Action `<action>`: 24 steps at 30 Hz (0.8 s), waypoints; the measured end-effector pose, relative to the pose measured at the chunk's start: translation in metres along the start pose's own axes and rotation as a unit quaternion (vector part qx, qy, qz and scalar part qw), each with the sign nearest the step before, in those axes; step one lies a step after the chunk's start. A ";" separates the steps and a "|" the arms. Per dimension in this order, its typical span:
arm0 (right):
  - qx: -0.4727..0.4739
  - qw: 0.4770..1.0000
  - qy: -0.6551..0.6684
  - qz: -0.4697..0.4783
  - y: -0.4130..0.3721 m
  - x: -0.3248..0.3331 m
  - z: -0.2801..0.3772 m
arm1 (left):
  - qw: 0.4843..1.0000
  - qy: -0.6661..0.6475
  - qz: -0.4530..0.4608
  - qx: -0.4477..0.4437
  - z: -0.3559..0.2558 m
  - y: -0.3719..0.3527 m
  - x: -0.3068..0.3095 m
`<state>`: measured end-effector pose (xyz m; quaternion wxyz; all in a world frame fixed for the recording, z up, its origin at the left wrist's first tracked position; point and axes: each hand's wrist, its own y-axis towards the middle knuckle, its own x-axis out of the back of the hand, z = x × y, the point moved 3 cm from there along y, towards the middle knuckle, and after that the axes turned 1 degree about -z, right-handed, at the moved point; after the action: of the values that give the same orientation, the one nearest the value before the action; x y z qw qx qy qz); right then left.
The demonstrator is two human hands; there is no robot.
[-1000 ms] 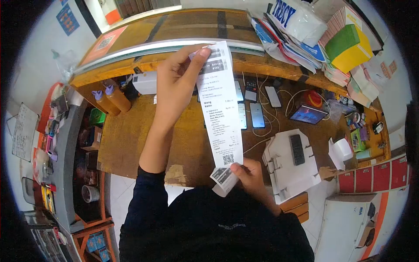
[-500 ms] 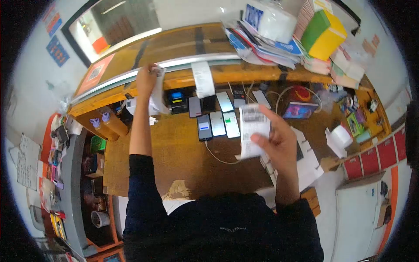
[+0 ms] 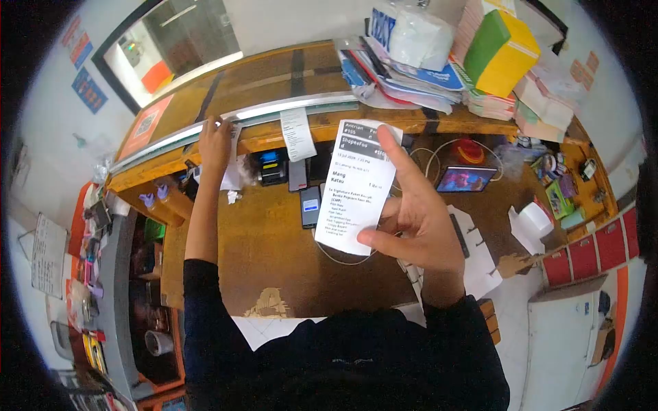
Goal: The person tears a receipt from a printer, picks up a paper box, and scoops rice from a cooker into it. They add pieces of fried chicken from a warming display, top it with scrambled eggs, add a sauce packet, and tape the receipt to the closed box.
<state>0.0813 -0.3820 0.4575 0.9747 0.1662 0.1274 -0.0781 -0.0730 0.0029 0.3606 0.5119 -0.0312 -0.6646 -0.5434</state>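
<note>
- The right hand point(image 3: 421, 229) pinches a printed slip point(image 3: 356, 185) between its thumb and fingers. The slip is up above the middle of the table point(image 3: 253, 253), with its print facing the person.
- The left hand point(image 3: 216, 140) is far up at the metal strip point(image 3: 301, 107) on the front edge of the shelf point(image 3: 274, 65), near its left end. Its fingers are bent. A second slip point(image 3: 232, 161) hangs just beside it, but I cannot tell if the hand has hold of it.
- A third slip point(image 3: 297, 135) hangs from the strip, to the right of the left hand.
- Under the shelf, at the back of the table, sits a small black machine point(image 3: 273, 171). A phone point(image 3: 297, 176) lies just beside it, and a lit phone point(image 3: 310, 207) lies nearer, partly behind the printed slip.
- A tablet point(image 3: 467, 179) with a bright screen stands toward the table's right end.
- A flat white thing point(image 3: 483, 267) lies by the near edge, on the right.
- Two bottles point(image 3: 168, 202) stand by the left edge.
- Up on the shelf's right part are a paper pile point(image 3: 411, 85), a white pack point(image 3: 421, 41) and a green and yellow box point(image 3: 497, 55).
</note>
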 end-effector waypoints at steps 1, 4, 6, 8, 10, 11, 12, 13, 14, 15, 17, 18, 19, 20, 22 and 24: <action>-0.005 1.000 0.008 0.009 0.002 0.002 -0.003 | 1.000 0.010 0.006 0.006 0.004 -0.003 -0.002; 0.010 0.999 0.024 0.023 0.012 0.011 -0.005 | 0.995 -0.072 0.023 -0.070 -0.012 -0.004 0.006; 0.012 0.998 0.032 0.047 0.020 0.020 -0.011 | 0.998 -0.034 0.037 -0.029 -0.005 -0.008 0.005; 0.013 0.997 0.041 0.071 0.027 0.024 -0.014 | 0.996 0.025 0.080 0.031 0.006 -0.010 0.005; -0.003 0.995 0.064 0.073 0.033 0.025 -0.017 | 0.997 0.057 0.029 0.047 0.017 -0.015 0.009; -0.004 0.994 0.067 0.083 0.035 0.025 -0.021 | 0.995 0.084 -0.024 0.055 0.024 -0.018 0.015; -0.002 0.994 0.074 0.084 0.038 0.025 -0.024 | 0.993 0.091 -0.007 0.075 0.033 -0.019 0.014; 0.000 0.993 0.081 0.084 0.042 0.024 -0.028 | 0.992 0.099 -0.006 0.082 0.038 -0.021 0.012; -0.003 0.992 0.085 0.093 0.046 0.023 -0.033 | 0.990 0.110 0.019 0.086 0.042 -0.022 0.007; 0.001 0.992 0.077 0.102 0.050 0.022 -0.036 | 0.988 0.120 0.045 0.091 0.048 -0.023 0.005; 0.000 0.990 0.066 0.122 0.057 0.013 -0.043 | 0.994 0.040 -0.014 0.105 0.053 -0.030 -0.003; -0.005 0.990 0.071 0.125 0.059 0.008 -0.047 | 0.991 0.031 0.012 0.126 0.050 -0.031 0.000; -0.006 0.989 0.074 0.131 0.063 -0.001 -0.050 | 0.988 0.023 0.032 0.147 0.054 -0.032 0.001; -0.007 0.987 0.072 0.145 0.067 -0.011 -0.053 | 0.986 0.053 0.030 0.155 0.056 -0.037 0.001; -0.040 0.985 0.083 0.142 0.073 -0.034 -0.063 | 0.977 0.081 -0.011 0.198 0.057 -0.046 0.007; -0.038 0.982 0.090 0.161 0.078 -0.068 -0.068 | 0.977 0.055 -0.074 0.195 0.051 -0.054 0.046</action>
<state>0.0165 -0.2783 0.4378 0.9647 0.1537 0.1890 0.1002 -0.1599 -0.0047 0.3624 0.5026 0.1481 -0.7290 -0.4405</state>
